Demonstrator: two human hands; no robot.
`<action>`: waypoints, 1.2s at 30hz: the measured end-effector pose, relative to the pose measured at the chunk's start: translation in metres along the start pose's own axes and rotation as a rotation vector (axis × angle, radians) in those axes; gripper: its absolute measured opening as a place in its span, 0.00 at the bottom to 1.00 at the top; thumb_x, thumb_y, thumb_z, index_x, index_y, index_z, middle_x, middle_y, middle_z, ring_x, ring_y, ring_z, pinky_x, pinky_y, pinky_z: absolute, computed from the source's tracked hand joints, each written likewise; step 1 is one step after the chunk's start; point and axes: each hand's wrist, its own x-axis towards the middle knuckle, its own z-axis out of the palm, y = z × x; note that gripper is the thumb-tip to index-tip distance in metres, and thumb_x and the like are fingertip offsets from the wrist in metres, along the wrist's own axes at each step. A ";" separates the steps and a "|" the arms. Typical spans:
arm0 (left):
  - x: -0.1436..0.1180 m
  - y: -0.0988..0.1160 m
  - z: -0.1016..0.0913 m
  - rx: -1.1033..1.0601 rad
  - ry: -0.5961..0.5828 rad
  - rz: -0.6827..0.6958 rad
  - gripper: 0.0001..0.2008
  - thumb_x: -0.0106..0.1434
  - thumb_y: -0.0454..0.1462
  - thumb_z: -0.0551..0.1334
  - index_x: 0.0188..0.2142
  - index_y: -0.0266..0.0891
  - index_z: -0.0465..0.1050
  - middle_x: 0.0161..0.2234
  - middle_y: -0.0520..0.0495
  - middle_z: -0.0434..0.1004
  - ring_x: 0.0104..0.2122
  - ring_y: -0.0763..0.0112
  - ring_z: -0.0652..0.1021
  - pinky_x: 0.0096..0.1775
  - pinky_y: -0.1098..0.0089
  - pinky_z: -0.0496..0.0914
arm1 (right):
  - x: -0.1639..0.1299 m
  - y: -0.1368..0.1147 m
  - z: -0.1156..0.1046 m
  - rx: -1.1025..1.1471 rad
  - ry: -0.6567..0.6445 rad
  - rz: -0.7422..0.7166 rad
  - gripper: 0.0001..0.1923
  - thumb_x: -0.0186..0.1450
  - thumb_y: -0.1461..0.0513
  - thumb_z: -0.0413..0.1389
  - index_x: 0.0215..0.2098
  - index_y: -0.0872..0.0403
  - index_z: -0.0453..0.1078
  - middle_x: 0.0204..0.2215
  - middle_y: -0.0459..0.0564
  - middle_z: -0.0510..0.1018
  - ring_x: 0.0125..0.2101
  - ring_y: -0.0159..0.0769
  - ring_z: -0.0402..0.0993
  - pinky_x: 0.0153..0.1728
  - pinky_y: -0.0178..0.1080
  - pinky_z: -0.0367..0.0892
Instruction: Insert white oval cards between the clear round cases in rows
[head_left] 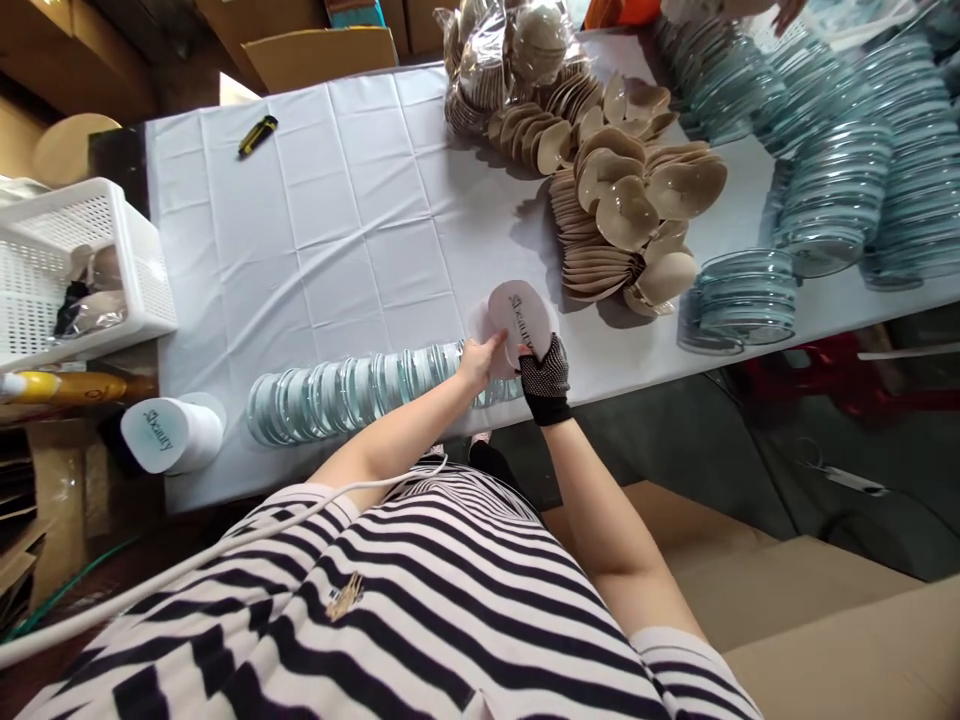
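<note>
Closest to my camera I see the wearer's striped shirt (pixel 420 560), a white cable (pixel 281 520) running across it. Past that, both hands are grasping one thing: the left hand (pixel 478 366), bare, pinches the near-left edge of a printed white card (pixel 517 312), and the right hand (pixel 546 375), in a dark dotted glove (pixel 551 392), grips its near-right edge. The card is near the front edge of the white-covered table (pixel 345 230), lettering facing me; from here I can't tell whether it is a single card or several together. A row of glassy blue-green dishes (pixel 352 395) lies along that edge, its right end passing beneath the hands. At the left corner I have a stack of similar cards (pixel 169 435), with a white basket (pixel 150 275) beyond. Farther right, tan scooped pieces (pixel 630 212) lie in nested piles, stacked dishes (pixel 832 200) beside them. Well across are a yellow-and-black cutter (pixel 259 136), a clear bag (pixel 487 60) of tan pieces and another person's hand (pixel 789 14)
</note>
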 end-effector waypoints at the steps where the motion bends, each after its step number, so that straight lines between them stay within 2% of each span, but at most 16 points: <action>1: 0.000 0.004 0.000 -0.031 -0.008 -0.011 0.14 0.54 0.31 0.72 0.41 0.36 0.79 0.40 0.42 0.84 0.52 0.53 0.78 0.58 0.54 0.68 | -0.010 0.002 -0.001 0.001 0.031 0.071 0.26 0.68 0.52 0.46 0.57 0.59 0.66 0.49 0.62 0.76 0.49 0.47 0.73 0.47 0.46 0.70; 3: 0.004 0.016 0.000 -0.111 0.017 -0.025 0.15 0.55 0.31 0.71 0.43 0.36 0.78 0.43 0.42 0.83 0.53 0.55 0.78 0.58 0.55 0.69 | -0.037 0.013 -0.011 -0.063 0.107 0.170 0.26 0.68 0.51 0.46 0.54 0.60 0.69 0.43 0.62 0.79 0.43 0.47 0.76 0.40 0.44 0.71; 5: 0.011 0.027 -0.002 -0.175 0.085 -0.039 0.15 0.56 0.30 0.70 0.44 0.35 0.78 0.45 0.41 0.82 0.53 0.56 0.77 0.58 0.56 0.69 | -0.072 0.029 -0.027 -0.193 0.095 0.154 0.25 0.67 0.50 0.46 0.48 0.61 0.73 0.37 0.62 0.80 0.37 0.47 0.77 0.37 0.42 0.70; 8: 0.022 0.039 -0.009 -0.216 0.149 -0.071 0.14 0.58 0.29 0.68 0.45 0.35 0.77 0.45 0.42 0.82 0.53 0.56 0.77 0.57 0.54 0.70 | -0.122 0.045 -0.040 -0.338 -0.189 0.006 0.21 0.69 0.53 0.46 0.44 0.57 0.75 0.33 0.57 0.81 0.33 0.42 0.77 0.35 0.38 0.68; 10: 0.025 0.040 -0.013 -0.221 0.142 -0.084 0.13 0.59 0.30 0.67 0.45 0.36 0.77 0.45 0.42 0.82 0.53 0.55 0.78 0.56 0.53 0.71 | -0.134 0.041 -0.031 -0.396 -0.398 -0.019 0.18 0.69 0.56 0.46 0.48 0.54 0.74 0.35 0.55 0.81 0.34 0.40 0.78 0.35 0.36 0.66; 13: 0.026 0.037 -0.016 -0.210 0.128 -0.076 0.13 0.59 0.30 0.67 0.45 0.36 0.77 0.45 0.41 0.82 0.52 0.54 0.78 0.55 0.52 0.72 | -0.117 0.020 -0.001 -0.505 -0.600 0.073 0.19 0.70 0.56 0.47 0.55 0.53 0.67 0.37 0.54 0.81 0.36 0.40 0.78 0.34 0.35 0.64; 16: 0.024 0.036 -0.014 -0.196 0.125 -0.066 0.14 0.59 0.30 0.67 0.45 0.36 0.77 0.44 0.41 0.83 0.52 0.54 0.78 0.55 0.51 0.72 | -0.088 -0.001 0.020 -0.546 -0.681 0.149 0.20 0.72 0.53 0.44 0.57 0.54 0.62 0.37 0.55 0.80 0.36 0.41 0.78 0.35 0.37 0.63; 19: 0.024 0.036 -0.014 -0.188 0.147 -0.079 0.14 0.59 0.30 0.68 0.45 0.35 0.76 0.43 0.40 0.83 0.51 0.54 0.79 0.55 0.51 0.71 | -0.078 -0.006 0.022 -0.543 -0.674 0.136 0.18 0.73 0.55 0.41 0.54 0.54 0.63 0.37 0.55 0.79 0.34 0.39 0.77 0.35 0.37 0.62; 22: 0.025 0.036 -0.015 -0.184 0.154 -0.079 0.13 0.59 0.30 0.68 0.45 0.34 0.77 0.42 0.39 0.83 0.51 0.53 0.79 0.55 0.50 0.71 | -0.080 -0.001 0.023 -0.521 -0.630 0.100 0.16 0.74 0.57 0.42 0.52 0.53 0.66 0.38 0.54 0.79 0.34 0.37 0.76 0.35 0.36 0.61; 25: 0.026 0.034 -0.017 -0.182 0.142 -0.068 0.12 0.59 0.30 0.68 0.43 0.33 0.77 0.41 0.39 0.83 0.50 0.53 0.79 0.56 0.50 0.71 | -0.079 0.005 0.036 -0.498 -0.610 0.118 0.16 0.73 0.57 0.43 0.50 0.53 0.68 0.38 0.55 0.79 0.36 0.38 0.76 0.36 0.36 0.62; 27: 0.027 0.033 -0.018 -0.186 0.134 -0.057 0.12 0.58 0.29 0.68 0.43 0.33 0.77 0.41 0.39 0.83 0.50 0.53 0.79 0.56 0.50 0.71 | -0.077 0.009 0.045 -0.392 -0.637 0.178 0.17 0.73 0.57 0.42 0.50 0.53 0.69 0.38 0.56 0.79 0.36 0.38 0.76 0.37 0.37 0.63; 31: 0.028 0.027 -0.019 -0.164 0.135 -0.009 0.12 0.57 0.30 0.69 0.42 0.33 0.77 0.41 0.39 0.83 0.49 0.54 0.80 0.55 0.51 0.71 | -0.072 0.018 0.047 0.090 -0.895 0.386 0.18 0.70 0.59 0.45 0.54 0.54 0.68 0.30 0.52 0.79 0.30 0.36 0.75 0.32 0.36 0.68; 33: 0.028 0.023 -0.018 -0.136 0.143 0.025 0.12 0.56 0.31 0.69 0.41 0.33 0.78 0.41 0.40 0.83 0.48 0.55 0.80 0.55 0.52 0.71 | -0.065 0.022 0.039 0.165 -0.999 0.427 0.18 0.68 0.58 0.48 0.52 0.56 0.70 0.25 0.51 0.78 0.26 0.36 0.74 0.30 0.37 0.70; 34: 0.028 0.020 -0.017 -0.121 0.141 0.044 0.12 0.56 0.31 0.70 0.41 0.33 0.78 0.41 0.40 0.83 0.48 0.56 0.80 0.56 0.53 0.71 | -0.059 0.024 0.034 0.133 -0.975 0.403 0.18 0.67 0.56 0.49 0.48 0.57 0.72 0.24 0.51 0.78 0.25 0.37 0.74 0.30 0.38 0.71; 35: 0.027 0.018 -0.017 -0.105 0.130 0.066 0.13 0.55 0.31 0.70 0.41 0.32 0.78 0.42 0.39 0.83 0.48 0.56 0.80 0.56 0.53 0.70 | -0.051 0.024 0.029 0.088 -0.888 0.344 0.17 0.67 0.55 0.50 0.45 0.57 0.73 0.25 0.52 0.78 0.27 0.38 0.75 0.32 0.39 0.72; 36: 0.025 0.017 -0.017 -0.089 0.106 0.088 0.14 0.54 0.32 0.71 0.42 0.32 0.78 0.42 0.39 0.83 0.49 0.55 0.80 0.56 0.53 0.70 | -0.042 0.024 0.024 0.042 -0.732 0.260 0.18 0.67 0.54 0.49 0.44 0.57 0.74 0.28 0.54 0.79 0.30 0.39 0.76 0.35 0.41 0.72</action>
